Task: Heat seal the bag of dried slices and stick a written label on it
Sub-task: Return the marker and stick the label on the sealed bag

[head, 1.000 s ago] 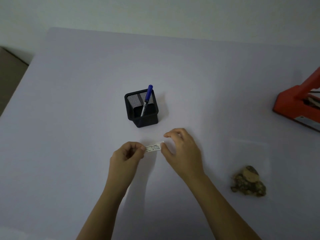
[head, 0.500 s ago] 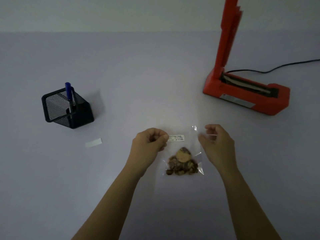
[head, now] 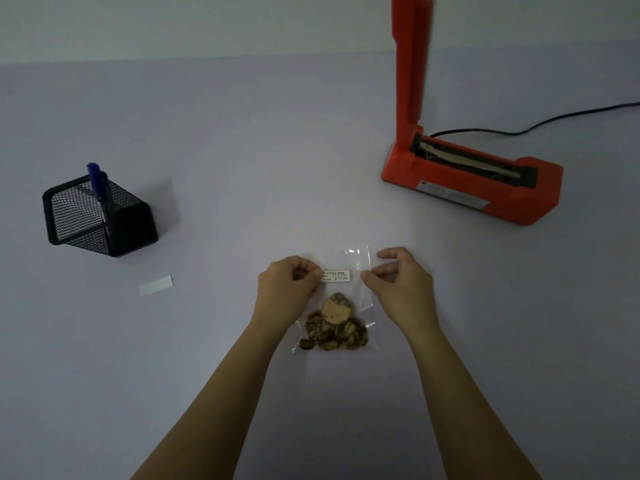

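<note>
The clear bag (head: 360,263) of dried slices (head: 334,323) is lying flat on the worktop (head: 242,168). The left hand (head: 285,289) is pinching the written label (head: 336,275) by its left end over the bag's upper part, fingers narrow. The right hand (head: 401,289) is sitting at the bag's right edge, fingers loosely curled; I cannot tell whether they are gripping the film. The red heat sealer (head: 478,181) is standing beyond the bag, to its right, with its arm raised.

Clear bag (head: 358,294) lying flat, brown dried slices (head: 334,327) bunched at near end. White handwritten label (head: 336,275) over upper part, left end pinched.
</note>
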The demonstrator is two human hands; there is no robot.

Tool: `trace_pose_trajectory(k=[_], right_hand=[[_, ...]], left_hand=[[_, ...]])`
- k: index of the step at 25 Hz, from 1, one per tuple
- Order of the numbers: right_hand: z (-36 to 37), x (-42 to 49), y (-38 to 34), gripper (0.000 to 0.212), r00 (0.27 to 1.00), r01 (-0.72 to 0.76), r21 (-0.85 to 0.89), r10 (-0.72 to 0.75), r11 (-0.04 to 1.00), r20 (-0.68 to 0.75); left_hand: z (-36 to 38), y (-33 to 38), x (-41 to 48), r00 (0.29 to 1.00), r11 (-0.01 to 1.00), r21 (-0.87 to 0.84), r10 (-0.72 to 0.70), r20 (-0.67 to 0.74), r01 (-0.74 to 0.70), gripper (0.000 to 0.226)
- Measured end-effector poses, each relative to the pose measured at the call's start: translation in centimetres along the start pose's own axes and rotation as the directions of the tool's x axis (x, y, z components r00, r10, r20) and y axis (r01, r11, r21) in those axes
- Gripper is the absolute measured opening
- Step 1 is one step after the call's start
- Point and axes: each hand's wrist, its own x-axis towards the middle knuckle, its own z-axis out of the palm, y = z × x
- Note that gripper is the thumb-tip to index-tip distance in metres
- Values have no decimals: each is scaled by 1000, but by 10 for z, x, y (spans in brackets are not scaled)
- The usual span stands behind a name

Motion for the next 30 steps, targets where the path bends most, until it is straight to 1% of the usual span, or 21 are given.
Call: trace_pose_trajectory(k=[3, 5, 7, 12, 14, 16, 20, 23, 25, 27, 30], right_hand=[[0, -2, -1, 29, 998, 56, -16, -56, 998, 10], [0, -4, -2, 22, 992, 123, -60, -121, 991, 38], [2, -4, -1, 16, 987, 157, -82, -153, 984, 55], [6, -2, -1, 7, 994, 101, -49, -98, 994, 51], [7, -3, -4, 19, 995, 88, -51, -86, 995, 46], [10, -2, -6, 23, 996, 82, -74, -80, 994, 40], [14, 0, -8, 18, 997, 73, -134, -73, 988, 7], [15, 1, -7, 16, 995, 97, -168, -97, 981, 8], [18, -1, -6, 16, 991, 133, -217, -135, 967, 8], [20, -3, -7, 16, 980, 185, -322, -199, 928, -11], [21, -6, -7, 18, 937, 289, -516, -348, 806, -20]], left_hand=[[1, -1, 2, 1000, 1000, -19, -11, -8, 11, 11], [2, -2, 2, 1000, 1000, -8, -12, -20, 12, 11], [3, -1, 2, 999, 1000, 10, -5, -33, 5, 10], [5, -2, 1, 999, 998, 54, 18, -46, -15, 8], [5, -2, 1, 998, 997, 77, 36, -47, -32, 8], [5, -2, 1, 998, 996, 79, 50, -48, -46, 8], [5, -2, 2, 995, 993, 98, 77, -57, -71, 9], [6, -3, 1, 992, 988, 120, 103, -77, -93, 9], [9, -4, -1, 984, 981, 143, 146, -102, -131, 8], [12, -6, -3, 970, 965, 193, 205, -132, -178, 7], [17, -9, -3, 945, 935, 262, 287, -160, -239, 7]])
